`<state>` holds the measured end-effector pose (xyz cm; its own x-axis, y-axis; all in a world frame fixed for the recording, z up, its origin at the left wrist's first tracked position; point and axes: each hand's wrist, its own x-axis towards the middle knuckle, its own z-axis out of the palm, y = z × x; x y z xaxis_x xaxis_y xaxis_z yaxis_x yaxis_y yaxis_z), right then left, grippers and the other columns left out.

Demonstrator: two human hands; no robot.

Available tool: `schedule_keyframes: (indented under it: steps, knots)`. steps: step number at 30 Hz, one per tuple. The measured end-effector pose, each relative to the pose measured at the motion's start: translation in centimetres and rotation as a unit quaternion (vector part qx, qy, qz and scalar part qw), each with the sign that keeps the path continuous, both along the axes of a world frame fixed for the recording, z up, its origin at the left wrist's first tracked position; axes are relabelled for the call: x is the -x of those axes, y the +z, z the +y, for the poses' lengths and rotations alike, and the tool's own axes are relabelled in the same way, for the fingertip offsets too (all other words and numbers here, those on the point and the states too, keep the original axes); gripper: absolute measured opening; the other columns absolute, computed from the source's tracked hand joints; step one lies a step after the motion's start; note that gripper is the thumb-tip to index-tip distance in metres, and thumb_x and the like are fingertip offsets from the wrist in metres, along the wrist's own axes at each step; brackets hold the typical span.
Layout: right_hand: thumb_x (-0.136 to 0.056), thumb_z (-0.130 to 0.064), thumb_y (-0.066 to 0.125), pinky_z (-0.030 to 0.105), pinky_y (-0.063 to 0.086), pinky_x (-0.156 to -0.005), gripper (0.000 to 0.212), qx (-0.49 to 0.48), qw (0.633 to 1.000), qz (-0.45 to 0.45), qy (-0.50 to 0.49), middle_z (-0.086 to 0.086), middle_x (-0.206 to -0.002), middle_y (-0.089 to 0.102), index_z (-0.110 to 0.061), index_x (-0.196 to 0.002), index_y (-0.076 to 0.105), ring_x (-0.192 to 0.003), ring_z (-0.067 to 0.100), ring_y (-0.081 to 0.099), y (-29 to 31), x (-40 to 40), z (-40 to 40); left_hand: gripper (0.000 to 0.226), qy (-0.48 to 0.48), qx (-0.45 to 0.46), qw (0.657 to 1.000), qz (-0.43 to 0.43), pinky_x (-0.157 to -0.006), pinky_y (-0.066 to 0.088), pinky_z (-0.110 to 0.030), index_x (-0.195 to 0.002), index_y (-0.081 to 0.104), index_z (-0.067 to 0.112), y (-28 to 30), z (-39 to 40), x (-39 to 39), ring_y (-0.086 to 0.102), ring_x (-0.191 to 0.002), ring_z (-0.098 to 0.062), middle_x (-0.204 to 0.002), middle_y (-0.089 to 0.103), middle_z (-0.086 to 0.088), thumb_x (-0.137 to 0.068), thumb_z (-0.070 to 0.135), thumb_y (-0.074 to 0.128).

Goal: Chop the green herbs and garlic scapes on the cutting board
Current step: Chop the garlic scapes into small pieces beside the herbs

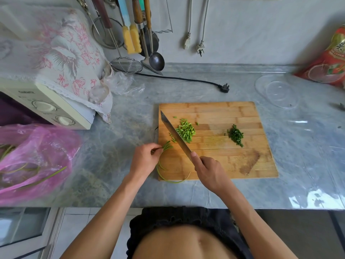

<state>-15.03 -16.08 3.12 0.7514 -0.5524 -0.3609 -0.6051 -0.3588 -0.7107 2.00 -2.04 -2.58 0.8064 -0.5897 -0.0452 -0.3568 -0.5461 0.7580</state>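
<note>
A wooden cutting board (pixel 233 161) lies on the grey counter. On it sit a pile of chopped light-green scape pieces (pixel 186 130) and a smaller heap of chopped dark-green herbs (pixel 236 135). My left hand (pixel 144 158) pinches a thin bunch of uncut garlic scapes (pixel 164 159) at the board's left edge; their long ends curl toward the board's near edge. My right hand (pixel 209 171) grips the handle of a cleaver (pixel 175 136), whose blade slants over the board between the bunch and the chopped pile.
A pink plastic bag (pixel 35 157) with more green stalks lies at the left. A small oven (pixel 46 107) under a floral cloth stands behind it. A clear plate (pixel 276 91), a black plug (pixel 225 88) and a red package (pixel 328 62) sit further back. Utensils hang on the wall.
</note>
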Motion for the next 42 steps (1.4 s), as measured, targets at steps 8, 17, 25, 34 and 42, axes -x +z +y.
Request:
schedule_keyframes:
  steps: [8, 17, 25, 34, 42]
  knots:
    - [-0.098, -0.058, 0.033, 0.035, 0.027, -0.053, 0.062, 0.012, 0.999, 0.018, 0.03, 0.012, -0.059, 0.041, -0.006, -0.063, 0.036, -0.054, 0.021, 0.036, 0.0, 0.0, 0.1, 0.017, 0.044, -0.038, 0.997, -0.048, -0.068, 0.054, -0.035, -0.096, 0.076, 0.019, 0.2, -0.4, 1.2, 0.068, -0.079, -0.02, -0.088, 0.074, -0.001, -0.084, 0.03, 0.073]
    - [-0.097, -0.06, 0.033, 0.034, 0.026, -0.052, 0.063, 0.001, 1.0, 0.011, 0.028, 0.011, -0.059, 0.039, -0.006, -0.063, 0.035, -0.053, 0.019, 0.033, -0.3, 0.5, -0.1, 0.013, 0.043, -0.083, 0.991, -0.099, -0.059, 0.044, -0.031, -0.096, 0.076, 0.019, 0.3, -1.3, 2.4, 0.064, -0.081, -0.027, -0.09, 0.067, -0.005, -0.087, 0.024, 0.07]
    - [-0.098, -0.058, 0.035, 0.034, 0.026, -0.052, 0.062, -0.002, 0.999, 0.01, 0.035, 0.009, -0.056, 0.038, -0.009, -0.061, 0.033, -0.051, 0.019, 0.033, -1.0, 0.9, 0.1, 0.009, 0.021, -0.098, 0.977, -0.188, -0.052, 0.043, -0.034, -0.078, 0.074, 0.015, -0.1, -1.1, 3.0, 0.063, -0.068, -0.03, -0.079, 0.064, -0.004, -0.085, 0.021, 0.073]
    - [-0.098, -0.059, 0.027, 0.03, 0.033, -0.053, 0.057, -0.005, 0.995, 0.068, 0.071, 0.002, -0.06, 0.046, -0.014, -0.068, 0.046, -0.056, 0.018, 0.041, -0.1, -0.2, 0.2, 0.01, 0.033, -0.086, 0.991, -0.1, -0.058, 0.046, -0.034, -0.088, 0.077, 0.019, -0.1, -1.6, 2.9, 0.062, -0.076, -0.03, -0.081, 0.063, -0.006, -0.085, 0.015, 0.069]
    - [-0.103, -0.045, 0.035, 0.035, 0.027, -0.054, 0.052, -0.025, 0.996, 0.013, 0.084, 0.015, -0.064, 0.044, -0.016, -0.06, 0.032, -0.059, 0.026, 0.039, 0.2, -1.6, 0.3, 0.014, 0.014, -0.094, 0.973, -0.211, -0.067, 0.053, -0.039, -0.098, 0.077, 0.018, -1.6, -0.7, 4.4, 0.06, -0.081, -0.029, -0.089, 0.062, -0.004, -0.085, 0.018, 0.073]
